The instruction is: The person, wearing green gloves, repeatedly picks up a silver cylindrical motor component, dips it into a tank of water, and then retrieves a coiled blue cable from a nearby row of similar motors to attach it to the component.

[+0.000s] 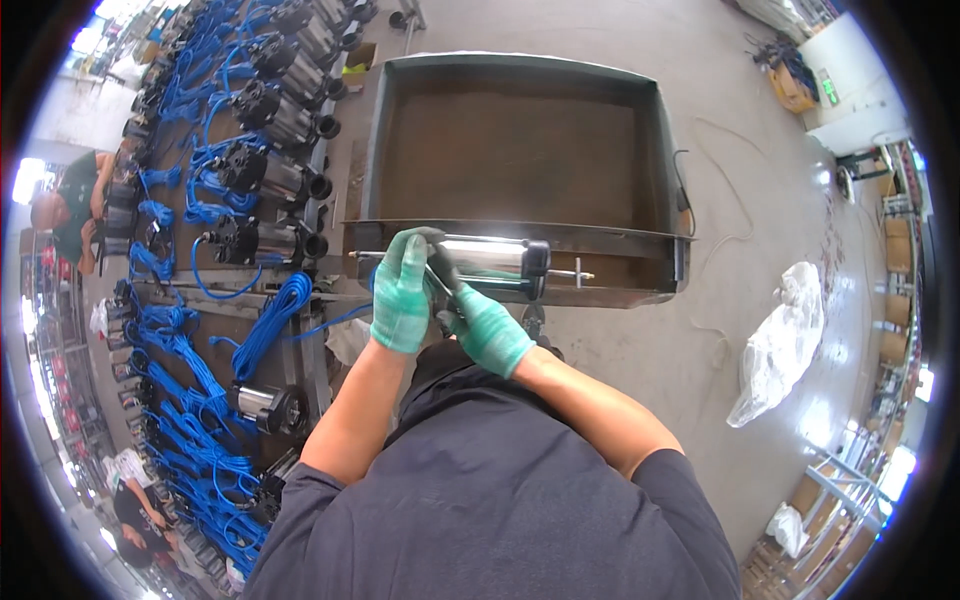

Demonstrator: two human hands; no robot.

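**Across the near side of a metal tank (515, 140), a steel cylinder (480, 250) under gloved hands**

The shiny cylinder lies lengthwise from left to right above the tank's narrow near section, its black end cap (537, 258) toward the person's right. Just beyond that cap is a thin rod with a crosspiece (578, 274). A dividing strip (600, 231) runs across the tank on the far side of the cylinder.

The left hand (401, 295), in a green glove with darkened fingertips, bends its fingers over the cylinder's left end. The right hand (490, 330), gloved alike, reaches in from the near side with its fingers partly curled, close to the left. A slim metallic piece (438, 281) shows between them; whether either hand actually grips it or the cylinder cannot be told, as the fingers hide the contact.

To the person's left, steel pump units (275, 175) with black ends stand in a row among blue cables (195, 420), and a thick blue coil (272, 325) lies nearer the tank. Farther left are two other people, one in a green top (76, 210). On the floor at right rests a crumpled clear plastic sheet (785, 340).
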